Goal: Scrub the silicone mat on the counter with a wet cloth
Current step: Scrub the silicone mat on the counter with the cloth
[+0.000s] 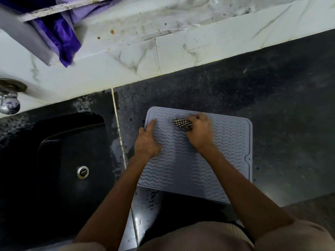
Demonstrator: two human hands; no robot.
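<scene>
On mat (pixel 208 171), seemingly gripped cloth (pixel 182 123)

Black sink (pixel 54 160), tap (pixel 9 104), purple cloth (pixel 63 35).

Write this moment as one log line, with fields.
step: scrubbing | right hand: grips cloth on mat | left hand: presses mat edge | sink: left of mat

Most of the black-and-white checked cloth (pixel 181 123) is hidden under the curled fingers (pixel 196 118) of the right hand (pixel 200 132); only its left end shows. Forearms cover parts of the pale grey ribbed silicone mat (pixel 230 142), including its near right corner. Chrome tap (pixel 9 99) cut by left edge. Purple fabric (pixel 61 35) cut by top edge, slightly blurred. Whether the cloth is wet cannot be told.
</scene>
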